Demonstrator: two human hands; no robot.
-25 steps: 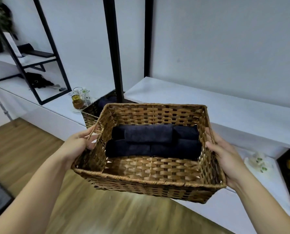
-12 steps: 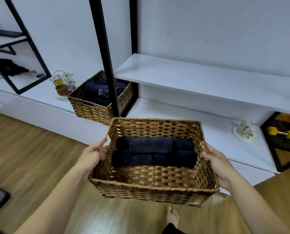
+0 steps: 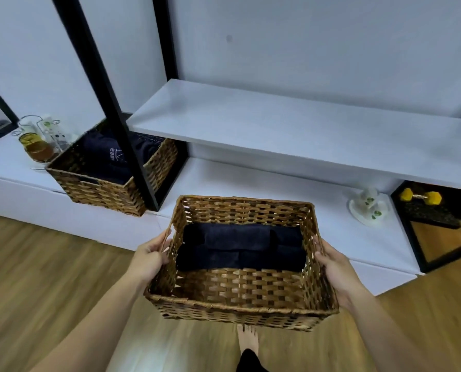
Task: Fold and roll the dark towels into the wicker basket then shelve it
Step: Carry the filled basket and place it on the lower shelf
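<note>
- The wicker basket (image 3: 240, 291) fills the gap between the left hand (image 3: 147, 260) and the right hand (image 3: 334, 267), each gripping a side wall, so neither can pass inward.
- Straight ahead of the hands, the lower white ledge (image 3: 251, 183) lies bare under the upper white shelf (image 3: 277, 127); the slot between them is open.
- Ahead and left of the left hand, a black post (image 3: 111, 108) and a second wicker basket (image 3: 111, 178) block that side.
- Ahead and right of the right hand, a white cup on a dish (image 3: 369, 205) sits on the ledge.
- Farther right, a black frame (image 3: 412, 237) closes the ledge's end.
</note>
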